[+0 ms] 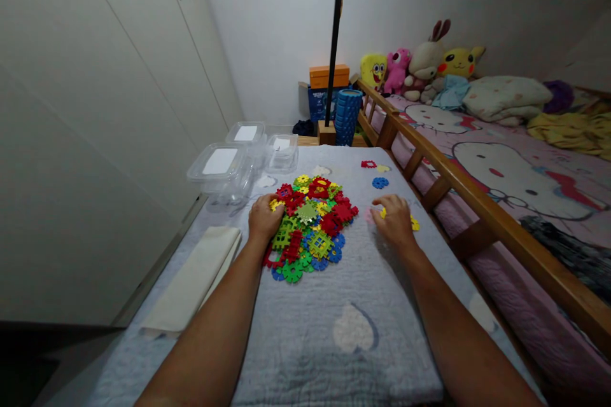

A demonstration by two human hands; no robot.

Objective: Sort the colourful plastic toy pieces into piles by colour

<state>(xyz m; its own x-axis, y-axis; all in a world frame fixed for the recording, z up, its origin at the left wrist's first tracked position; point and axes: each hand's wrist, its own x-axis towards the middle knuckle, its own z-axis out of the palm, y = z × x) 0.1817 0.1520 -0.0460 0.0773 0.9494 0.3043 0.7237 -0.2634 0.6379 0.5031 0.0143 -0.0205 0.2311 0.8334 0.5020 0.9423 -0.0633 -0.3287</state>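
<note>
A heap of flat plastic interlocking pieces (312,222) in red, yellow, green and blue lies on a grey quilted mat (334,324). My left hand (265,216) rests at the heap's left edge, fingers curled over a yellow piece. My right hand (395,219) lies to the right of the heap, fingers bent down onto a yellow piece (414,224) and a pale pink one on the mat. Loose red, yellow and blue pieces (379,182) lie farther back.
Three clear plastic boxes with lids (224,168) stand at the mat's far left. A folded white cloth (195,280) lies on the left. A wooden bed rail (477,203) runs along the right, with plush toys (420,67) behind. A black pole (335,38) rises at the back.
</note>
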